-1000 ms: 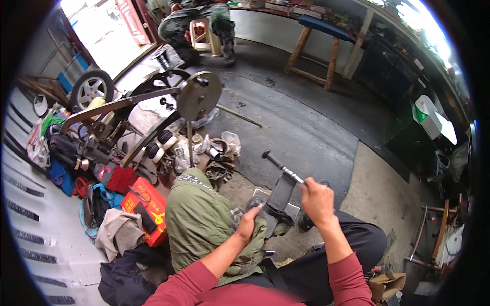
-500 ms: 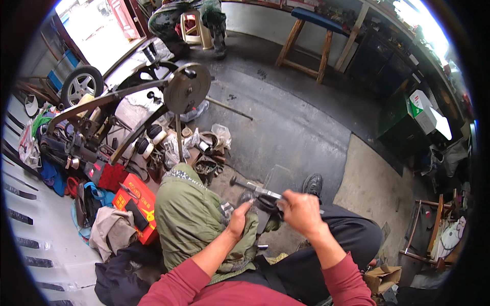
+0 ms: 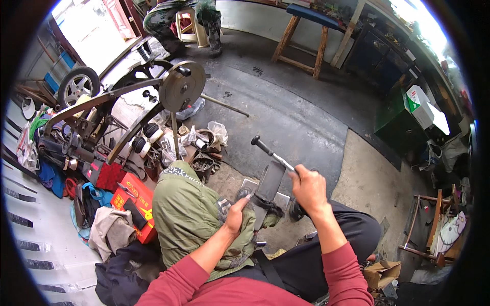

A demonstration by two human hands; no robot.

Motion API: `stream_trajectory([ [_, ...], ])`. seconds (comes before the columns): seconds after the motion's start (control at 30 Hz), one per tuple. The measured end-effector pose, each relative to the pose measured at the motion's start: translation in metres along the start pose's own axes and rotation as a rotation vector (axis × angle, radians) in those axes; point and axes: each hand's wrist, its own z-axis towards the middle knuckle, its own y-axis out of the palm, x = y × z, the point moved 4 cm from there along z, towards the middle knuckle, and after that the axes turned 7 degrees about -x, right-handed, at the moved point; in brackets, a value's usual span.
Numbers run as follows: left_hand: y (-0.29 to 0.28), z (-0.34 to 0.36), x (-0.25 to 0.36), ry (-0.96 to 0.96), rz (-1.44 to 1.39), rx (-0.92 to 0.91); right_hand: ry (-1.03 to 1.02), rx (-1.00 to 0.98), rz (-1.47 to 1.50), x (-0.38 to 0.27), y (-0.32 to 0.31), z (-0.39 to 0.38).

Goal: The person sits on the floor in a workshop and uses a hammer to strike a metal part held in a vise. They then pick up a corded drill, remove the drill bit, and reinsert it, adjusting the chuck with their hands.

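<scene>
My right hand (image 3: 309,189) is closed around the silver shaft of a hammer-like tool (image 3: 270,153), whose black end points up and away to the left. What the tool's lower end looks like is hidden by the hand. My left hand (image 3: 236,217) pinches the edge of a dark, ridged black piece (image 3: 265,203) between my knees; its exact kind is too small to tell. The piece lies against a grey flat-topped metal stand (image 3: 272,179). The tool is held above and to the right of the piece, apart from it. A green cloth (image 3: 178,214) covers my left leg.
A hand-cranked machine with a round wheel (image 3: 182,86) stands at the left over heaped parts and bags. Beside my left leg lie an orange-red box (image 3: 133,196) and dark clothing (image 3: 125,273). A blue-topped stool (image 3: 312,16) stands behind; a person sits far back.
My right hand has lifted and turned the tool, so its black end has swung up and away from the black piece. My left hand stays by the piece.
</scene>
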Motion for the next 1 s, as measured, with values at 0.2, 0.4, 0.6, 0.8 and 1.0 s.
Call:
stream_trajectory([
  [0.2, -0.009, 0.003, -0.004, -0.018, 0.067, 0.168, -0.064, -0.306, 0.055, -0.007, 0.015, -0.017],
  [0.4, 0.001, 0.001, 0.001, 0.023, 0.038, 0.11, -0.026, -0.172, 0.006, -0.004, 0.014, -0.009],
  [0.6, 0.0, -0.001, 0.002, 0.066, 0.029, 0.108, -0.086, -0.241, -0.003, -0.01, 0.015, -0.012],
  [0.8, -0.004, 0.004, 0.0, 0.037, -0.02, -0.039, -0.026, -0.396, 0.008, -0.005, 0.023, -0.01],
  [1.0, -0.01, 0.008, -0.003, 0.111, 0.083, 0.087, 0.011, -0.149, -0.016, -0.01, 0.008, -0.007],
])
